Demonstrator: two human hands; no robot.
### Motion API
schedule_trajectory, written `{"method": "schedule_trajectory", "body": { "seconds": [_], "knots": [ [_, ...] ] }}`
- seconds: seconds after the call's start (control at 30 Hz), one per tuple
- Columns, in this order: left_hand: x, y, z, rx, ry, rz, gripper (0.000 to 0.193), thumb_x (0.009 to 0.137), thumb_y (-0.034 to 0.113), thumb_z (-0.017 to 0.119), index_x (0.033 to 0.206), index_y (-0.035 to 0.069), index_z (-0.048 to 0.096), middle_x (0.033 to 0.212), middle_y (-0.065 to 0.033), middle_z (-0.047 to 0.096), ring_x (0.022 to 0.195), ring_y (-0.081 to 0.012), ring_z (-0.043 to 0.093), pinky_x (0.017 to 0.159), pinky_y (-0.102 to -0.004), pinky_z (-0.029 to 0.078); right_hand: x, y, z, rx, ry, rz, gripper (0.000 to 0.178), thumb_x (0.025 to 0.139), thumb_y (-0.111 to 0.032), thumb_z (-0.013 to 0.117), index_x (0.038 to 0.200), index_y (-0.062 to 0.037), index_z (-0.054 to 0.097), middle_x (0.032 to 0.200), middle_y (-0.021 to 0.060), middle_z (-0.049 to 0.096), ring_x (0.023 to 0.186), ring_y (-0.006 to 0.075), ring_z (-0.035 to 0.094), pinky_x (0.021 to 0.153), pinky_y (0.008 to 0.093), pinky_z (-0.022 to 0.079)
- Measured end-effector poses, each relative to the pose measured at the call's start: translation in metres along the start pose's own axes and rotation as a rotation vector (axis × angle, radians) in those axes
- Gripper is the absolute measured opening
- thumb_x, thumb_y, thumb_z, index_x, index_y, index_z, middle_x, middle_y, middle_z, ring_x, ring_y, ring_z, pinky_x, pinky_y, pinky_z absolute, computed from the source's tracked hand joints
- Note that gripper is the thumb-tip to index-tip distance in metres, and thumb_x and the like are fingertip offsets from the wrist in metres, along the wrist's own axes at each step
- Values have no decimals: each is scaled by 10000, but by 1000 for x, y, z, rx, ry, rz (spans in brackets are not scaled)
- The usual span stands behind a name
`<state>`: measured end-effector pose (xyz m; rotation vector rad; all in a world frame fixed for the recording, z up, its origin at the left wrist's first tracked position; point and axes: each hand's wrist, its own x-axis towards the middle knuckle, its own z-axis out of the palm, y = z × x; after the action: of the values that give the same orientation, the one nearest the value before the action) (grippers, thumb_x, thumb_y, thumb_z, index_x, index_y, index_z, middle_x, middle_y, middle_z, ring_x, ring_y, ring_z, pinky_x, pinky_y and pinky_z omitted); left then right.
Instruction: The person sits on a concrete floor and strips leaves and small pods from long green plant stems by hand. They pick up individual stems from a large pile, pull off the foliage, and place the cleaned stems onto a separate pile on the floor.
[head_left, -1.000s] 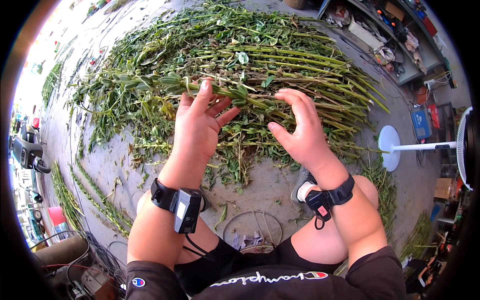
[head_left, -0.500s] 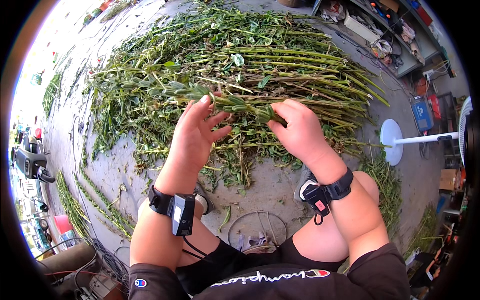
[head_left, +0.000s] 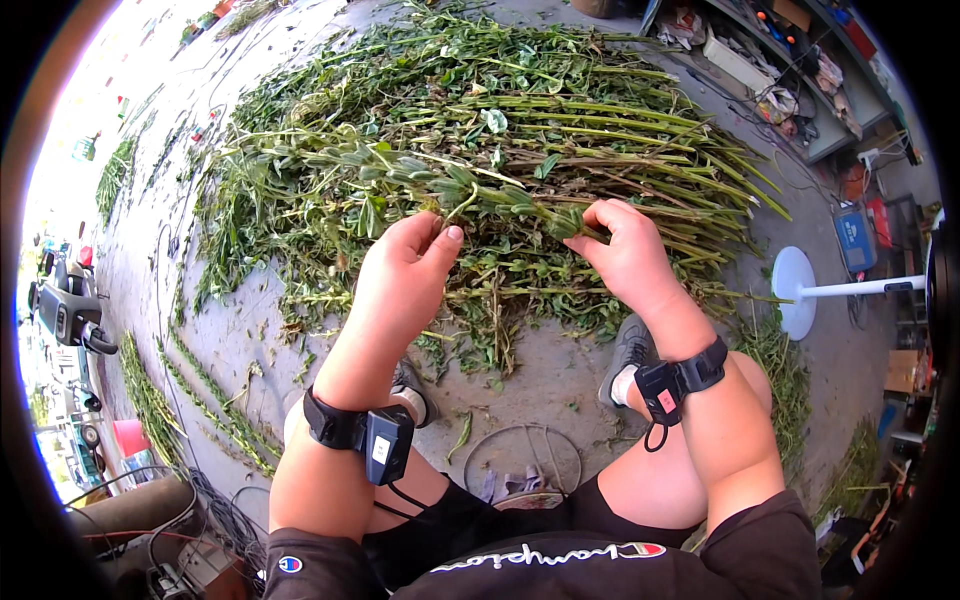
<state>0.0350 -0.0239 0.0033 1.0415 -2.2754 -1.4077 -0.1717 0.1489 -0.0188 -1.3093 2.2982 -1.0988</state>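
A green stalk set with plump pods [head_left: 512,203], which looks like sesame, lies raised across the near side of a big heap of cut stalks [head_left: 600,130]. My right hand [head_left: 632,255] is closed round its right end, thumb and fingers pinched together. Farther left along the stalk, my left hand [head_left: 402,268] has thumb and forefinger pressed together on a thin curled leaf stem [head_left: 462,207] that hangs off the stalk. The pods point left and away from me.
A white fan stand [head_left: 795,292] is on the right, before a blue case [head_left: 855,240]. Metal shelving [head_left: 830,130] fills the far right. More stalks [head_left: 150,400] lie on the floor at left, near a scooter [head_left: 68,315]. A wire hoop [head_left: 525,455] lies between my feet.
My left hand's spread fingers have closed into a pinch below the stalk. The right hand keeps its grip on the stalk's end. The whole view has shifted slightly.
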Motion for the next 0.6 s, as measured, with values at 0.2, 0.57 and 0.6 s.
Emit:
{"method": "schedule_trajectory", "body": {
  "seconds": [0.2,0.57,0.6],
  "knots": [
    [-6,15,-14,161,217,179,149,960,152,647,958,2,644,674,12,552,586,-70,463,542,-257,394,-14,10,16,-34,-15,-105,257,796,-157,756,997,-9,697,845,133,617,805,324,608,723,399,494],
    [16,-1,-47,610,283,422,102,825,144,710,906,89,682,834,-77,642,678,-244,600,655,-365,492,-41,-10,38,-96,-118,-332,206,764,-121,759,933,-27,688,835,108,585,827,310,580,715,406,490],
    [19,-6,-51,659,282,383,102,821,148,708,900,90,683,849,-86,650,724,-266,613,684,-380,498,-43,-11,38,-92,-124,-347,206,754,-113,761,928,-28,690,835,106,587,824,306,582,712,401,491]
  ]
}}
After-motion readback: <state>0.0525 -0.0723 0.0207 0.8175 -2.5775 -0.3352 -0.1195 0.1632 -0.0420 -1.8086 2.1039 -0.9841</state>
